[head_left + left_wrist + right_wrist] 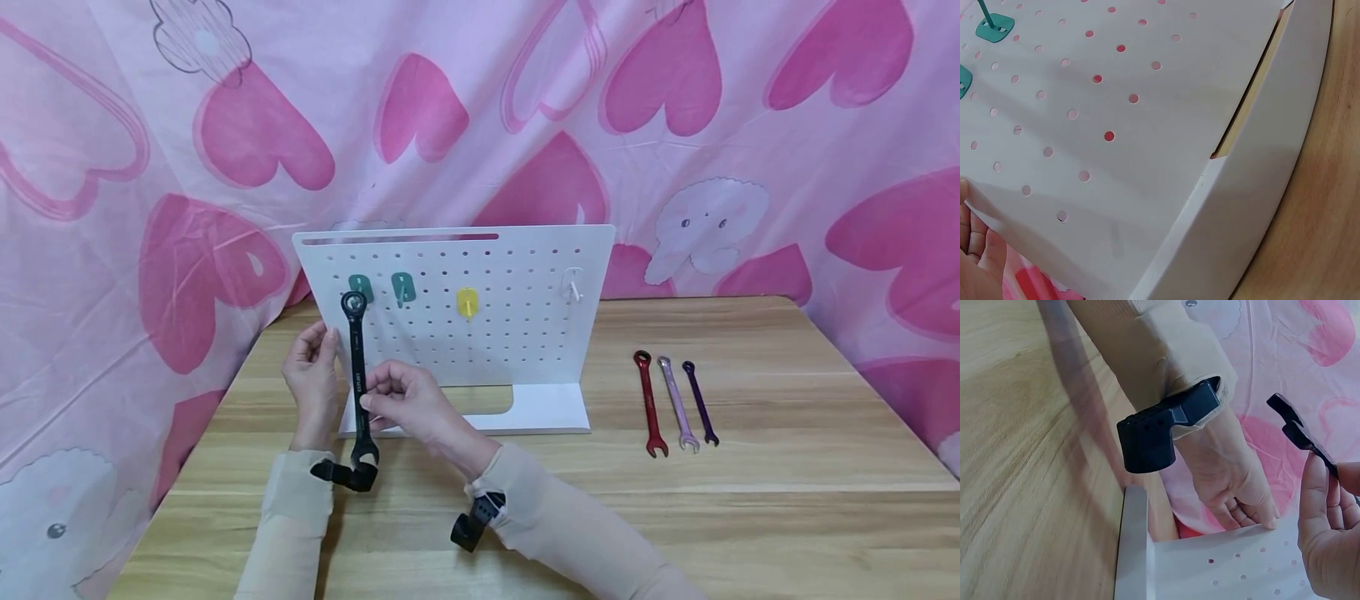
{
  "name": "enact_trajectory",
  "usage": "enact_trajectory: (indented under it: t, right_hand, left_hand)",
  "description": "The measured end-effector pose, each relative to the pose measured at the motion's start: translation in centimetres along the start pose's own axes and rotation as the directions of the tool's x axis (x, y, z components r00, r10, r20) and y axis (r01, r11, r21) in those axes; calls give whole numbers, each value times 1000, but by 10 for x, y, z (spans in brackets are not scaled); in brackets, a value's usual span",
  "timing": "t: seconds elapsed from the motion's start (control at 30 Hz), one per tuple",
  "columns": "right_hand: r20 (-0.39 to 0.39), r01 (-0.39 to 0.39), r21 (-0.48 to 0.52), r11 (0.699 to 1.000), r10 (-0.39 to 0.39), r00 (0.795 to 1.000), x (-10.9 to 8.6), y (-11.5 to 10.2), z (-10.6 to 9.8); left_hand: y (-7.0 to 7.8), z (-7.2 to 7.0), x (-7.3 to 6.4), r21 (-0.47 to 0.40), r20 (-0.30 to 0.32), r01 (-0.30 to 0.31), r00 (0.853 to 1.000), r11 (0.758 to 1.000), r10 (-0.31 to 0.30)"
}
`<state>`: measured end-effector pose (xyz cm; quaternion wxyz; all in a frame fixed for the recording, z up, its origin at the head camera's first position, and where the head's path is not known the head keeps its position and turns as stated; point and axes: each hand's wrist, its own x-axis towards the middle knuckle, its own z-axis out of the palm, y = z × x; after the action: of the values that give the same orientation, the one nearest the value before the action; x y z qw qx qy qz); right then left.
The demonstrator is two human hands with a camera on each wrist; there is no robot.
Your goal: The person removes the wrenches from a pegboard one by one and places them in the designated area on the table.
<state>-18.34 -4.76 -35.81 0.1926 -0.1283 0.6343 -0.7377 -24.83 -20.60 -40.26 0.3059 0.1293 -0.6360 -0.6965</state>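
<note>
My left hand holds the left edge of a white pegboard, its thumb at the front face, as the right wrist view shows. My right hand pinches a black combination wrench around mid-shaft, ring end up and open end down. In the head view the wrench's ring overlaps the lower part of the leftmost green hook. A second green hook, a yellow hook and a white hook are on the board, all bare.
On the wooden table, right of the board, lie a red wrench, a lilac wrench and a dark purple wrench, side by side. A pink heart-patterned curtain hangs behind the table and along its left side.
</note>
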Motion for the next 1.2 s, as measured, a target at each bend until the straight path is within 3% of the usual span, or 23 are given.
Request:
enact_trajectory:
  t: [0.23, 0.47, 0.9, 1.2]
  right_hand:
    - [21, 50, -69, 996, -48, 999, -7, -3, -9]
    - [27, 68, -106, 992, -66, 997, -20, -1, -29]
    - [-11, 88, -201, 976, -92, 996, -56, 5, -85]
    - [-103, 122, -282, 951, -157, 982, -89, 4, -132]
  left_hand:
    - [-2, 0, 0, -6, 3, -3, 1000, 1000, 3]
    - [-3, 0, 2, 26, -7, 36, 999, 999, -36]
    - [-1, 1, 1, 56, -17, 51, 999, 997, -50]
    - [-2, 1, 2, 67, -13, 53, 999, 996, -52]
